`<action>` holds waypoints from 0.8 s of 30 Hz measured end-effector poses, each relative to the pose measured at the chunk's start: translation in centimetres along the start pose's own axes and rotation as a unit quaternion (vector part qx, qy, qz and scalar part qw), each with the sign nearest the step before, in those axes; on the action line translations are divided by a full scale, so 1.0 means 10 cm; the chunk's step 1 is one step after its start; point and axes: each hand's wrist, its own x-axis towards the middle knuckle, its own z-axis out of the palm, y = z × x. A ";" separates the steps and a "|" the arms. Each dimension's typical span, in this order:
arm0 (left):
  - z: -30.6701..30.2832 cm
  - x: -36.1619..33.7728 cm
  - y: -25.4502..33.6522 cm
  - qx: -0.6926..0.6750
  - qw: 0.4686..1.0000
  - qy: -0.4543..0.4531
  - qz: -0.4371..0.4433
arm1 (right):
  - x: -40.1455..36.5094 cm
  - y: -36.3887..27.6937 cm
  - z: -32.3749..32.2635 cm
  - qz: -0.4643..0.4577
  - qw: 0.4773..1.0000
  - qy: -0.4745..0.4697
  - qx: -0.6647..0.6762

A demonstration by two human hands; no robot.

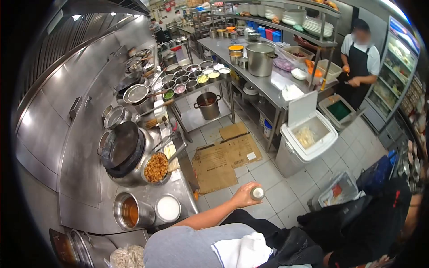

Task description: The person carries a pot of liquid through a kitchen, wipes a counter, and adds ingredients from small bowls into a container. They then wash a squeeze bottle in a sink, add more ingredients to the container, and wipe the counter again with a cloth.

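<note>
My left hand [247, 194] reaches out over the tiled floor, its fingers closed around a small round jar [258, 193] with a whitish centre, seen from above. Below the forearm show my grey shirt and a white cloth [245, 252]. Left of the arm, on the steel counter, stand a steel pot of amber liquid [129, 213] and a round container of white contents [168, 208]. A strainer of browned, diced food [156, 168] rests beside a dark wok [119, 145]. My right hand is outside the view.
Flattened cardboard [214, 167] lies on the floor ahead. A lidded white bin [308, 134] stands to the right. A co-worker in a black apron [359, 62] stands by a glass-door fridge; another person in black [357, 228] is close on my right. Ingredient pots [180, 79] fill a rack.
</note>
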 end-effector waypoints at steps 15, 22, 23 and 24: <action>-1.06 1.44 -1.33 0.090 0.973 0.132 -0.164 | 3.24 -1.62 1.34 -0.094 0.986 -0.131 -0.050; -1.57 2.56 -1.80 0.122 0.950 0.204 -0.202 | 4.90 -2.60 2.21 -0.192 0.962 -0.185 -0.067; -1.62 2.67 -1.87 0.113 0.944 0.224 -0.214 | 5.10 -2.73 2.38 -0.217 0.956 -0.185 -0.066; -1.68 2.79 -1.96 0.109 0.941 0.230 -0.221 | 5.32 -2.86 2.58 -0.246 0.949 -0.187 -0.066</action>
